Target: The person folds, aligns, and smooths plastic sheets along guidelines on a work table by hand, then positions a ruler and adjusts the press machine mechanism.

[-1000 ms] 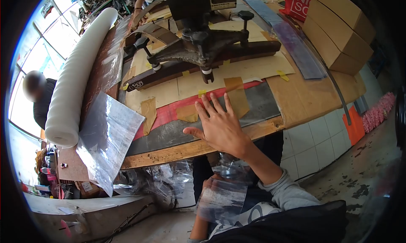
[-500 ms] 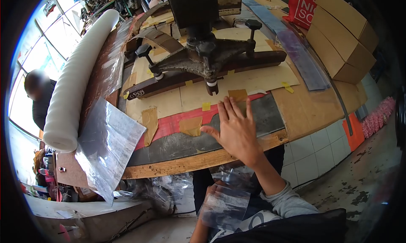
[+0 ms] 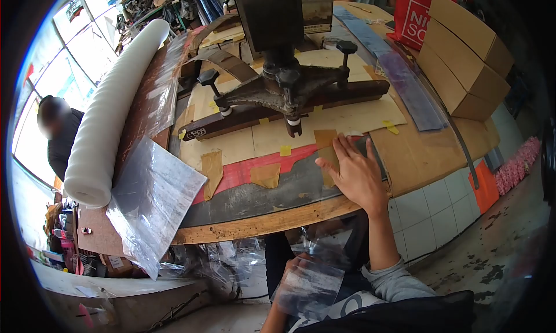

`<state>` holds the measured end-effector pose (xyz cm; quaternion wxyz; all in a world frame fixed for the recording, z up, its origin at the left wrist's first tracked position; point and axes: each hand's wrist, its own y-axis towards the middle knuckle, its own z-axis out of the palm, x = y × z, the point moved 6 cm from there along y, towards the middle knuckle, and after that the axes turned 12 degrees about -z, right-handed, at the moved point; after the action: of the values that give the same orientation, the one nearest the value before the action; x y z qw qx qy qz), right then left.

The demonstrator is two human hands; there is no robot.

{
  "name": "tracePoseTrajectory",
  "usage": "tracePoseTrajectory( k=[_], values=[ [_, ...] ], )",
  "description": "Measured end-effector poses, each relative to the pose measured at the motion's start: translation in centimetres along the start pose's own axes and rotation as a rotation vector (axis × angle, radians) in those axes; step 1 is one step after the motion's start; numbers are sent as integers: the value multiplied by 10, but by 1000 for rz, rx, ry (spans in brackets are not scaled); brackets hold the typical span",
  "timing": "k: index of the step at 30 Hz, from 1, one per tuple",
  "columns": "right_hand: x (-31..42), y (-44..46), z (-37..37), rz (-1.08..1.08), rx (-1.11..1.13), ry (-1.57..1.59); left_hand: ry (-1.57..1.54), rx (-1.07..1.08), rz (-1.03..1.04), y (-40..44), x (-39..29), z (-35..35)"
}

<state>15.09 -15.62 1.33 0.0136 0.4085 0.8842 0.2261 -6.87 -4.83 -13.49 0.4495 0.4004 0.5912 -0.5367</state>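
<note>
My right hand (image 3: pixel 358 173) lies with fingers spread on the dark grey sheet (image 3: pixel 249 201), near the table's front edge. Its fingertips touch or reach just beside a strip of brown tape (image 3: pixel 326 138). Below the table edge, near my lap, my left hand (image 3: pixel 289 270) has its fingers closed on a small clear plastic sheet (image 3: pixel 315 285), which partly covers that hand. Pink-red material (image 3: pixel 234 172) shows between the grey sheet and a pale board (image 3: pixel 231 144), with brown tape pieces (image 3: pixel 266 175) across it. Over the board stands a black machine head with a long dark bar (image 3: pixel 284 110).
A large clear plastic sheet (image 3: pixel 153 194) hangs over the table's left corner beside a white foam roll (image 3: pixel 116 118). Cardboard boxes (image 3: pixel 463 66) and a red bag (image 3: pixel 412 20) stand at right. A person (image 3: pixel 61 136) is at far left; others are partly visible at the back.
My right hand has slid to the right across the grey sheet, uncovering a piece of brown tape. My left hand stays low with the clear sheet. The view has shifted slightly.
</note>
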Motion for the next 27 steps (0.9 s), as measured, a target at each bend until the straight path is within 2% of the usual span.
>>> tracePoseTrajectory(
  k=[3, 4, 6, 7, 9, 14, 17, 19, 21, 27],
  values=[
    [2, 6, 4, -3, -33, -127, -244, 50, -110, 3, 17, 2],
    [1, 9, 5, -3, -33, -143, -387, 69, -205, 4, 22, 5],
    [-1, 14, 3, -1, -30, -163, -368, 40, -205, 6, 14, 7],
    [-1, 15, 1, -1, -22, -163, -208, -14, -115, 3, -12, 7],
    [-1, 15, -2, -7, -12, -132, -88, -61, -92, 1, -29, 5],
    [-17, 4, -8, -19, 24, 32, -350, -21, -314, -5, -31, 6],
    [-16, 1, -16, -10, 83, -28, -326, -16, -299, 6, 27, 0],
    [-13, 10, -15, -16, 107, -106, -80, -120, -66, 1, -23, 2],
    [-15, 13, -10, -11, 125, -128, 31, -160, 2, -3, -43, 7],
    [-24, 15, -5, -17, 141, -96, 61, 7, -269, 6, 12, 6]
  ],
)
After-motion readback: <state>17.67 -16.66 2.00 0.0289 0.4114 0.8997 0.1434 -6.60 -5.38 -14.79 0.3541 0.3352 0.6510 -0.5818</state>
